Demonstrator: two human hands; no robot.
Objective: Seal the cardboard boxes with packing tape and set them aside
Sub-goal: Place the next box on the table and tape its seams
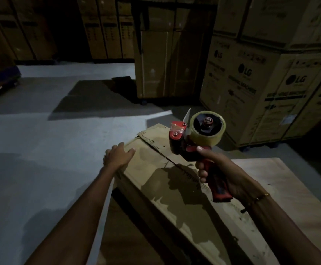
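The cardboard box [167, 180] lies before me with its centre seam [172, 162] running away along its long axis, my left hand [118, 154] pressing flat on its far-left edge, while my right hand [230, 180], nearer the seam, clenches the tape dispenser [196, 138] just above the box's far end.

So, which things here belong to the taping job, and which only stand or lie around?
Belong to the job:
- cardboard box, its top seam open
- tape dispenser, gripped by the right hand
- left hand, resting on the box's far left edge

Only around:
- stacked LG cartons
- flat cardboard sheet on the floor
- tall boxes behind
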